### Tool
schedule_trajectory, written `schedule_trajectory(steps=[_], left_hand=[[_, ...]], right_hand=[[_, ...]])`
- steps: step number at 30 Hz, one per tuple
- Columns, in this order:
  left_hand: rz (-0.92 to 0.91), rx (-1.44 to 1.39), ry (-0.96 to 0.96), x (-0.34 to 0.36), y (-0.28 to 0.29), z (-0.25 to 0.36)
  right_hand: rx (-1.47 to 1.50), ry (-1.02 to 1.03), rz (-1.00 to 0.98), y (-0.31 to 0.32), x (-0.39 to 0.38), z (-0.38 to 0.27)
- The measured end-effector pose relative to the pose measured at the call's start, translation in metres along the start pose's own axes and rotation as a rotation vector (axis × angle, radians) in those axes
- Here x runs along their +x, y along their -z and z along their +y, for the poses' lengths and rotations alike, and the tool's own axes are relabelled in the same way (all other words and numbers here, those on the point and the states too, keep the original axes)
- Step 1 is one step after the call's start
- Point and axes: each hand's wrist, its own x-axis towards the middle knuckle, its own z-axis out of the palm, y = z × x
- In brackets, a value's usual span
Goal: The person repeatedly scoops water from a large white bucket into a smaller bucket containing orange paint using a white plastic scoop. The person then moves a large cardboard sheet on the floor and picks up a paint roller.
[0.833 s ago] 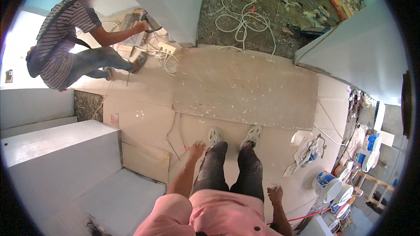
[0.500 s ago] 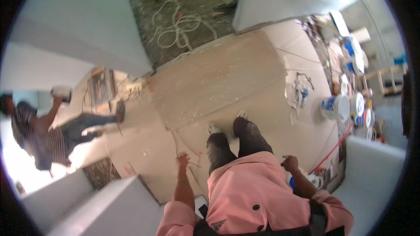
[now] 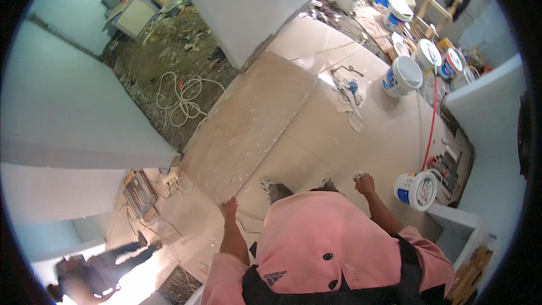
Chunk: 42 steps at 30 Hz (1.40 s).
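I stand on a beige floor with both hands hanging apart in front of my body. My left hand (image 3: 228, 208) is near the closest corner of a dusty brown floor section (image 3: 248, 124); its fingers look loosely apart and nothing shows in them. Farther right, my right hand (image 3: 365, 183) is held over the pale floor (image 3: 316, 152), fingers curled round something small and light that I cannot make out. To the right of that hand stands a lidded white bucket (image 3: 416, 190), not touched.
A white bucket (image 3: 402, 76) and several others line the far right, near a wooden ladder (image 3: 440, 3). A red pole (image 3: 431, 124) lies on the right. A blue tool (image 3: 354, 87) rests on a crumpled sheet. Coiled pale hose (image 3: 183, 99) lies beyond the doorway. A person (image 3: 93, 277) walks lower left.
My view has turned right, bringing the buckets and the lidded one near my right hand into fuller view. The other person now appears lower in the picture. Both hands stay apart.
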Motion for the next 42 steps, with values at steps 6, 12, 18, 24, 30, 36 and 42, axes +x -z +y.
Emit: schedule_trajectory(steps=[6,12,18,24,30,36,42], left_hand=[[-0.068,0.260,-0.218,-0.024,-0.085,0.057],[-0.089,0.830,-0.681,-0.027,-0.154,0.068],[-0.279,0.681,-0.289,-0.072,-0.223,0.117],[-0.372,0.708,-0.241,-0.079,-0.326,0.205],[-0.502,0.692,-0.288,-0.074,-0.476,0.284],[-0.708,0.763,-0.482,-0.091,-0.642,0.375],[-0.781,0.849,-0.675,-0.150,-0.735,0.436]], right_hand=[[0.027,-0.430,0.117,0.023,-0.060,0.076],[0.028,-0.581,0.079,0.037,-0.096,0.179],[0.093,-0.621,0.210,0.078,-0.060,0.184],[0.147,-0.512,0.424,0.111,-0.001,0.195],[0.205,-0.899,0.386,0.173,-0.003,0.199],[0.451,-1.459,0.435,0.155,-0.032,0.226],[0.559,-1.629,0.479,0.165,-0.028,0.235]])
